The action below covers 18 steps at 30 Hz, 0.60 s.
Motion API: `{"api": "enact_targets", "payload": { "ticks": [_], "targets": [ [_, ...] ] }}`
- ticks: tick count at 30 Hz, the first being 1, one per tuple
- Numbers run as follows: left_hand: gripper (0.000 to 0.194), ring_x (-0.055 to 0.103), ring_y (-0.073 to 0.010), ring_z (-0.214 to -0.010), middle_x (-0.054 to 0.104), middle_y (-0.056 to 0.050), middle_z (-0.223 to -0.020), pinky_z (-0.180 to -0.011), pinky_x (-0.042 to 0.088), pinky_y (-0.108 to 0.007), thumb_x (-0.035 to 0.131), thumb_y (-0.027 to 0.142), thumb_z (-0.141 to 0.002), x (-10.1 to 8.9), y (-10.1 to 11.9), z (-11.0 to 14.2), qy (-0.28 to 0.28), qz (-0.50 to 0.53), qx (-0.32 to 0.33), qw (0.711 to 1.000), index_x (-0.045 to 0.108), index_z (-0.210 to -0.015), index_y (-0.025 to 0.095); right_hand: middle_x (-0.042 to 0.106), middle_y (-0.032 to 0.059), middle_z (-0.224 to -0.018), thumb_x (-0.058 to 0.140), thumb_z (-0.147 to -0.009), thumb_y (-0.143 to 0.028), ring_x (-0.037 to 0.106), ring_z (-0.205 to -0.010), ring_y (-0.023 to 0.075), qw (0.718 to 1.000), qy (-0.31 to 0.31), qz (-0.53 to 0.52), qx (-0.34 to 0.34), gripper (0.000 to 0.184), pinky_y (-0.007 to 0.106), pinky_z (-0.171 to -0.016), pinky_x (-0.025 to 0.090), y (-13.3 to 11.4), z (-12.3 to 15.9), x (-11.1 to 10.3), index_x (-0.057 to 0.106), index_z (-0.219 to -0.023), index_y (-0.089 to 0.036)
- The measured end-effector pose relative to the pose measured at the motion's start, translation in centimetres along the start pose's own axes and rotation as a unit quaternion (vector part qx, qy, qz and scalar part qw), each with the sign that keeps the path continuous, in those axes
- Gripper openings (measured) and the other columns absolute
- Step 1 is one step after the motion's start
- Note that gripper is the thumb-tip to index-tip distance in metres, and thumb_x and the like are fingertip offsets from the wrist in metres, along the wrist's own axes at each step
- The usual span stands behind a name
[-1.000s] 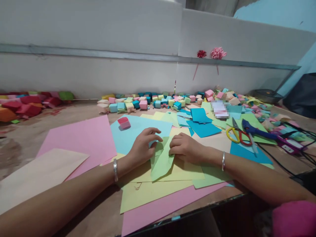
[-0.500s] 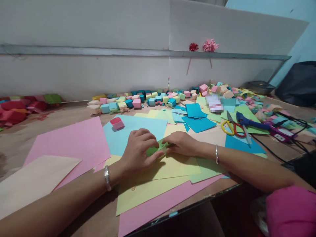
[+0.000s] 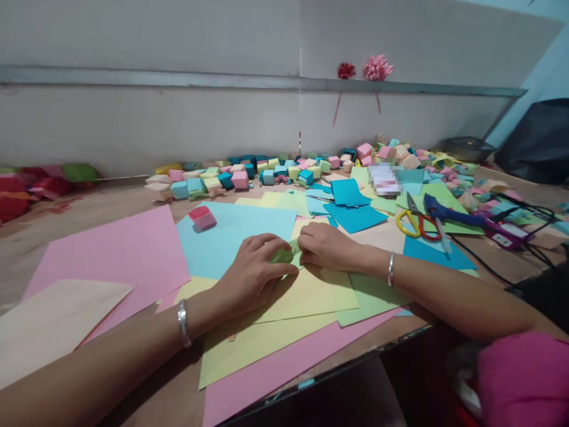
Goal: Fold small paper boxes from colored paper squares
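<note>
While left hand (image 3: 255, 270) curves round green paper (image 3: 281, 256), grip unclear, right hand (image 3: 325, 246) pinches it.

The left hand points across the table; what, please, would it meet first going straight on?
The left hand would probably meet the right hand first, past the light green paper between them; depth is unclear.

Looks forward and down in a single view from the person's head, over the near edge of the tabletop (image 3: 111, 198), close above the left forearm (image 3: 115, 365) and right forearm (image 3: 466, 296), with the green paper (image 3: 282, 256) just below mid-frame and the pale wall (image 3: 155, 124) behind.
</note>
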<state>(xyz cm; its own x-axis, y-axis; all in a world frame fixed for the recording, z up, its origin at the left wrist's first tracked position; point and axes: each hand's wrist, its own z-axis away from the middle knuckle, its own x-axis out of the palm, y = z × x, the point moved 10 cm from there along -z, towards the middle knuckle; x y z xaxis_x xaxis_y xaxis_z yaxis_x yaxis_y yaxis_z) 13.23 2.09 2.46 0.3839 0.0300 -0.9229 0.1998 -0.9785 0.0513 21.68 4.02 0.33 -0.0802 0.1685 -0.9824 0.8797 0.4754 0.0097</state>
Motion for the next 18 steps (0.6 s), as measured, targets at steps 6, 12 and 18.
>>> {"api": "enact_targets", "payload": {
  "ticks": [6,12,18],
  "targets": [
    [0.031,0.048,-0.0288,-0.117,0.063,-0.006,-0.116,-0.093,0.037,-0.047,0.051,0.015,-0.092,0.5,-0.1,0.2,-0.005,0.006,0.015,1.000,0.072,-0.104,0.034,0.060,0.0081,-0.089,0.063,-0.088,-0.036,0.047,-0.080,0.0182,1.000,0.003,0.001,-0.023,0.022,0.029,-0.064,0.027,-0.8,0.1,0.0,0.066,-0.078,-0.016],
    [0.030,0.050,-0.0282,-0.116,0.064,-0.005,-0.113,-0.092,0.037,-0.047,0.050,0.017,-0.093,0.3,0.1,0.2,0.001,0.010,0.026,1.000,0.073,-0.103,0.034,0.058,0.0061,-0.088,0.068,-0.082,-0.031,0.049,-0.083,0.0174,0.995,-0.065,-0.061,0.049,0.017,0.026,-0.058,0.025,2.0,0.3,0.1,0.064,-0.071,-0.018],
    [0.029,0.051,-0.0277,-0.116,0.065,-0.005,-0.113,-0.093,0.039,-0.046,0.051,0.020,-0.093,0.2,0.1,0.1,-0.007,0.008,0.018,1.000,0.074,-0.102,0.035,0.058,0.0050,-0.083,0.074,-0.075,-0.032,0.050,-0.080,0.0171,0.991,-0.096,-0.084,0.046,0.023,0.026,-0.055,0.025,3.6,0.5,0.8,0.058,-0.066,-0.019]
  ]
}}
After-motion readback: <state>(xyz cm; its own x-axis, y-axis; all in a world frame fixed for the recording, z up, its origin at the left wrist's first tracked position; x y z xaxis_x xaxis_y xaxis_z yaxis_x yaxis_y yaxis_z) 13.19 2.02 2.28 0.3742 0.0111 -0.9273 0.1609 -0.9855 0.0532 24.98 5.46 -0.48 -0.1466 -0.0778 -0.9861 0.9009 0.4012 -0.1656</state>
